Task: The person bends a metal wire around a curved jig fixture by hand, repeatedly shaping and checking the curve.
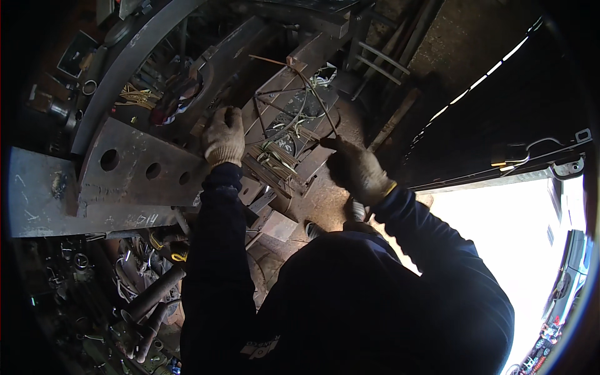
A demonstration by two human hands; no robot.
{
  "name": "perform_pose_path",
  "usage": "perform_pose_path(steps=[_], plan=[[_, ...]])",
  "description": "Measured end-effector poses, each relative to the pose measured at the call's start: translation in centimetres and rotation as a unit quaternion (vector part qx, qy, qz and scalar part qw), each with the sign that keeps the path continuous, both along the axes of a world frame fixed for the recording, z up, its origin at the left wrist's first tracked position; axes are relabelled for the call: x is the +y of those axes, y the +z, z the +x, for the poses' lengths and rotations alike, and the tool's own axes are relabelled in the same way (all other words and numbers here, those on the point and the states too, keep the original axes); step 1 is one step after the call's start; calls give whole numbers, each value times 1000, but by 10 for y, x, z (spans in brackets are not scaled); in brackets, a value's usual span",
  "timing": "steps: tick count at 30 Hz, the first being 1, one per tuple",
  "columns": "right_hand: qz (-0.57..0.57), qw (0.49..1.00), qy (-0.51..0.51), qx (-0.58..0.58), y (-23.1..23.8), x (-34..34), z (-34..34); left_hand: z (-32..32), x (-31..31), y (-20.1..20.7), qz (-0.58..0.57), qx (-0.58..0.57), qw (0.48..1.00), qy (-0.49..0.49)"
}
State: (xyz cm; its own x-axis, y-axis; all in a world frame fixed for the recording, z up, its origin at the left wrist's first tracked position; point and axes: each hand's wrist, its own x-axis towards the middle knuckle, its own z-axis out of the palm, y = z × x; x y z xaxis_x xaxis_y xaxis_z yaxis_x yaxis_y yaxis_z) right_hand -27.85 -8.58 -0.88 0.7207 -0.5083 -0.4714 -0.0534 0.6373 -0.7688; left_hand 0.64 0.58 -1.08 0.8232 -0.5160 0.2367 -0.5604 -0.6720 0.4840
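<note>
My left hand, in a pale knitted work glove, is closed beside a perforated steel plate. Whatever its fingers hold, if anything, is hidden. My right hand, in a darkened glove with a yellow cuff edge, is closed around the lower end of a thin metal rod. That rod slants up and away toward a brown steel beam. Between my hands, thin bent bars cross above a bundle of thin sticks or rods, too dim to name exactly.
A large curved steel band stands at the far left. Below the perforated plate runs a flat steel surface with chalk marks. Pipes and clutter fill the lower left. A dark panel borders a bright opening on the right.
</note>
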Motion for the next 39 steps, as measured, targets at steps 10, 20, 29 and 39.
perform_pose_path(steps=[10, 20, 29, 39], plan=[[64, 995, -67, -45, -19, 45, 50, 2, 1, -2, 2, -12, 1000, -7], [-42, 990, 114, 67, 15, -33, 13, -1, -3, -3, -2, 0, 1000, -14], [-48, 974, -200, -97, -23, 55, 101, -12, -16, 10, 1, 18, 1000, -7], [-41, 993, 107, 39, 0, -58, 43, -10, -3, 7, -39, 13, 999, 5]])
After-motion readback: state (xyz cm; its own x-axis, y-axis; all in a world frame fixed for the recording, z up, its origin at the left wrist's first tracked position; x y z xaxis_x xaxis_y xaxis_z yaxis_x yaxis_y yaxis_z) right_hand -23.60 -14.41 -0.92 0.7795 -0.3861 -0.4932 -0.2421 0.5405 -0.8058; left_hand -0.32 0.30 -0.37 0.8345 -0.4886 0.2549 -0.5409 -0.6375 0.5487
